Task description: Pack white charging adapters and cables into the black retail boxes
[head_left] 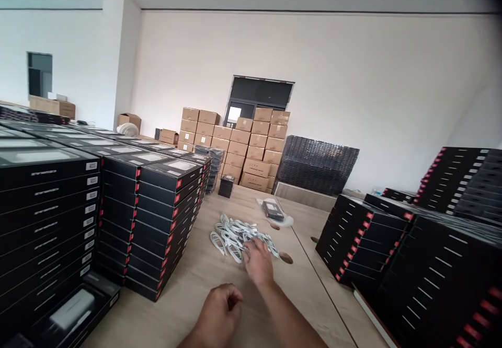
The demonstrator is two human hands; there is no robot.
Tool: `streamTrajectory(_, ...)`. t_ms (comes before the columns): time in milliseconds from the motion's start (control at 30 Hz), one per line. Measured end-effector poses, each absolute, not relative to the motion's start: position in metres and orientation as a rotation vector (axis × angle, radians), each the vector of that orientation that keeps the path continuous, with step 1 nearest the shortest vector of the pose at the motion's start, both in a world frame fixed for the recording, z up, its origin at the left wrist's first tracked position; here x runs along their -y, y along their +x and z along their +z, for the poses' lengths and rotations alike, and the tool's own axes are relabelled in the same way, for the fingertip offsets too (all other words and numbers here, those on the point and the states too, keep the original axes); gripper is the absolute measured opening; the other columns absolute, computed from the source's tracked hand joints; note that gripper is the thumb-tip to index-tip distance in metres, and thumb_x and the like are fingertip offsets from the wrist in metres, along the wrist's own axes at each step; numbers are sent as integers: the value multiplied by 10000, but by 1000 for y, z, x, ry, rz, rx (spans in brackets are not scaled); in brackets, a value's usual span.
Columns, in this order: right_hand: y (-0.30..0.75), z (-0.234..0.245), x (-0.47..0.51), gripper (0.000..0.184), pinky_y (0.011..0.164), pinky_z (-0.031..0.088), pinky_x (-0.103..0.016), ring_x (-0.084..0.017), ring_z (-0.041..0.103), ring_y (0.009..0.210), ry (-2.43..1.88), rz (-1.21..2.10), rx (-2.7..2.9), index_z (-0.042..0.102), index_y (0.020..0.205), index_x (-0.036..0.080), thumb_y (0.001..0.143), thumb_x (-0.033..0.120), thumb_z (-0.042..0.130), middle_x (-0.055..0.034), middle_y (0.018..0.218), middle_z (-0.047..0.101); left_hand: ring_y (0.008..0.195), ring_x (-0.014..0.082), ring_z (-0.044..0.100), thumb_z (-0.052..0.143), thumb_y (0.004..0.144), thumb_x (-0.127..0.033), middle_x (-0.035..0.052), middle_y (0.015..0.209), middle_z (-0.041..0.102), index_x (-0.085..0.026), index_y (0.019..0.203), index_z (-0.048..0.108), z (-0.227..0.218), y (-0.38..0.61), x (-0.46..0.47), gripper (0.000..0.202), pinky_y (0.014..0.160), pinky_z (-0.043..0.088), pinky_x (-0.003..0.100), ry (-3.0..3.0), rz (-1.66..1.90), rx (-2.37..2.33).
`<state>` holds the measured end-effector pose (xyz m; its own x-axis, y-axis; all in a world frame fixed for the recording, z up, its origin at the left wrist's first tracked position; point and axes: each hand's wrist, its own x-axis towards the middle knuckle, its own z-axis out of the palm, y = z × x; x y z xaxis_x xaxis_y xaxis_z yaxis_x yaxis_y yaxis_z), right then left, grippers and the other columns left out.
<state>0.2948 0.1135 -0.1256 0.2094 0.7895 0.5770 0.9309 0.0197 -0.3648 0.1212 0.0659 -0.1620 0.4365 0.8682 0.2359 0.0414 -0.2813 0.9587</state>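
A loose pile of coiled white cables (231, 235) lies on the wooden table. My right hand (259, 262) reaches onto the near right side of the pile, its fingers bent down and closed on a cable there. The fingertips are partly hidden among the coils. Closer to me, my left hand (221, 311) is just above the bare tabletop, apart from the pile. Its fingers are curled into a loose fist, and no object shows in them.
Tall stacks of black boxes (152, 222) stand at left, near an open box holding a white device (74, 309). More black boxes (353, 238) rise at right. Behind the cables lie a small dark box (272, 210) on plastic and a table hole (286, 257). Cartons (257, 167) stand farther back.
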Motion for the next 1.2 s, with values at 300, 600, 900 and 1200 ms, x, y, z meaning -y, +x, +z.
streamTrajectory(300,304,-88,-66,247,918,477,-346,-234,613,1024,-1666,-169,1836,692,909,208,931,222,446,-87,1064,670,539,126,594,289,826,-714,54,911,634,-199,1078,534,-151,110,-89,624,389,312,210,1063,1007,-804)
streamTrajectory(600,273,-122,26,446,722,520,-335,-285,606,1075,-1438,184,1060,618,1229,248,834,454,641,-124,1246,615,399,55,403,682,665,-646,-59,523,507,-176,707,576,-143,121,-59,483,375,217,167,1032,775,-562)
streamTrajectory(900,278,-126,33,510,536,407,-225,-141,582,633,-1071,797,718,696,1096,174,656,390,836,-37,777,709,592,156,621,710,714,-557,-16,724,635,-194,888,597,-152,132,-31,418,475,427,233,1239,725,-449)
streamTrajectory(1200,275,-146,29,412,670,484,-295,-207,629,715,-1228,681,915,750,888,163,764,551,688,-47,771,732,785,147,672,868,600,-211,12,828,698,-181,819,585,-145,126,-34,359,788,523,292,986,570,-417)
